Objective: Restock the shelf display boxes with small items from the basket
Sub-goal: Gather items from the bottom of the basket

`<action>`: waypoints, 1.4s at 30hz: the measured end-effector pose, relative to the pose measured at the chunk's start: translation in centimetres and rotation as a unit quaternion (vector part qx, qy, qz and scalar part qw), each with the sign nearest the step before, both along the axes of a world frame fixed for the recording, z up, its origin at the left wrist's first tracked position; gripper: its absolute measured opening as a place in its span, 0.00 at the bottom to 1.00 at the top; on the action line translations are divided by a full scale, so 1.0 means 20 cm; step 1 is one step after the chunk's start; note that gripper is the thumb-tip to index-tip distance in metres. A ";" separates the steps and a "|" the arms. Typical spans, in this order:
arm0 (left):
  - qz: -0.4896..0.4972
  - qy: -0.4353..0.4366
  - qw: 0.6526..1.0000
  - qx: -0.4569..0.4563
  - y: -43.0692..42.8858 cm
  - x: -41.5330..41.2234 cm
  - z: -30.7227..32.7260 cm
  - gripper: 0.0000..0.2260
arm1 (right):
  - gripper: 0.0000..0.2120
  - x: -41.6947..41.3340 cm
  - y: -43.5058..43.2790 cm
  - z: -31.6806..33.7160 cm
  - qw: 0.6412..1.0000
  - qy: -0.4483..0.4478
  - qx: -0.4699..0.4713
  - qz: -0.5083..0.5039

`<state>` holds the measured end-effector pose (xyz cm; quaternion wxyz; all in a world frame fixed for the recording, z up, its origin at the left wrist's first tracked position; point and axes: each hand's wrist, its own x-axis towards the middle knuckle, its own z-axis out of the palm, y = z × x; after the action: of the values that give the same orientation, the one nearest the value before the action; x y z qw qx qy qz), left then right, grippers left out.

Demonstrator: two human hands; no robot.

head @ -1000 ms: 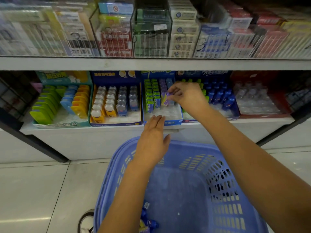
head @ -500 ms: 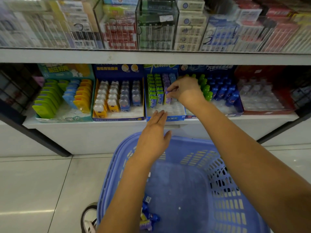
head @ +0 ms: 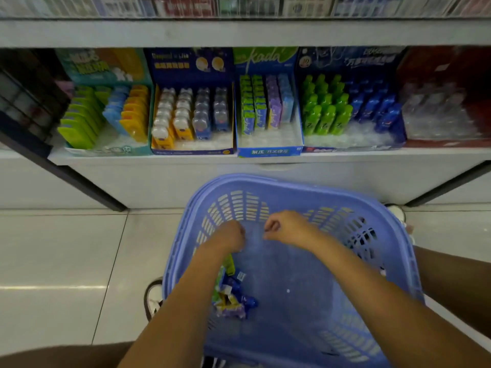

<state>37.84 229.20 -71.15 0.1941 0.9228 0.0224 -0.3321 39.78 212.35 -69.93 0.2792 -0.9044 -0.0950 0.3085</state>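
Both hands are down inside the lavender plastic basket, which sits on the tiled floor in front of the low shelf. The hands are close together but not touching, over the far part of the basket's floor.

The left hand has its back to the camera and its fingers curled downward. I cannot tell whether it holds anything. The right hand is curled into a loose fist with the thumb against the forefinger, and no item shows in it.

The small wrapped items, in purple, blue, green and yellow, lie heaped on the basket floor toward its near left side. They are just beside the left forearm and partly hidden by it.

Five display boxes stand side by side on the shelf:
- A teal box with green, light-blue and yellow packs.
- A dark-blue box with yellow and blue packs.
- The "kada" box, directly beyond the basket. Its rows of green, purple and pale-blue packs sit toward the back, and the clear tray insert is bare at the front.
- A blue box of green and blue bottles.
- A red box at the right end, its contents too blurred to name.

One shoe shows left of the basket.
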 end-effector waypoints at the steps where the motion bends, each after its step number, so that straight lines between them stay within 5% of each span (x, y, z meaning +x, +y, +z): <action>1: -0.002 0.038 0.999 0.011 0.00 -0.02 -0.06 0.14 | 0.11 -0.04 0.00 -0.11 1.000 0.020 -0.010 -0.011; 6: 0.012 0.121 0.992 0.043 0.02 -0.13 -0.28 0.18 | 0.19 -0.09 0.05 -0.46 0.999 0.039 -0.034 -0.005; 13: 0.040 0.074 0.991 0.109 0.00 -0.13 -0.45 0.22 | 0.28 0.00 0.28 -0.67 0.997 0.015 -0.021 0.068; 16: 0.032 0.069 0.988 0.132 -0.01 -0.12 -0.48 0.20 | 0.13 0.00 0.31 -0.71 0.997 -0.042 0.000 0.065; 24: 0.022 0.014 0.987 0.161 -0.01 -0.14 -0.57 0.19 | 0.13 0.02 0.22 -0.76 0.991 -0.052 -0.062 0.111; 29: 0.095 -0.006 0.994 0.057 -0.03 -0.07 -0.53 0.10 | 0.10 0.02 0.03 -0.67 0.993 0.018 -0.030 -0.117; 31: 0.147 0.009 0.989 -0.029 -0.04 -0.03 -0.48 0.09 | 0.08 -0.01 -0.04 -0.59 0.956 0.156 0.093 -0.229; 32: 0.170 0.027 0.983 -0.065 -0.04 0.00 -0.45 0.10 | 0.07 -0.02 -0.06 -0.54 0.911 0.232 0.182 -0.288; 35: 0.317 0.096 0.920 -0.208 -0.08 0.04 -0.33 0.15 | 0.07 -0.07 -0.13 -0.39 0.812 0.318 0.355 -0.339; 39: 0.482 0.112 0.726 -0.478 -0.15 0.04 -0.15 0.12 | 0.08 -0.09 -0.14 -0.17 0.781 0.319 0.441 -0.307; 42: 0.448 0.083 0.685 -0.568 -0.15 0.01 -0.01 0.13 | 0.07 -0.08 -0.12 -0.03 0.769 0.315 0.481 -0.281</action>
<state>38.04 226.20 -71.29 0.8045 0.4841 0.2565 -0.2294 38.19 209.91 -70.52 0.7659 -0.4905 0.1203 0.3978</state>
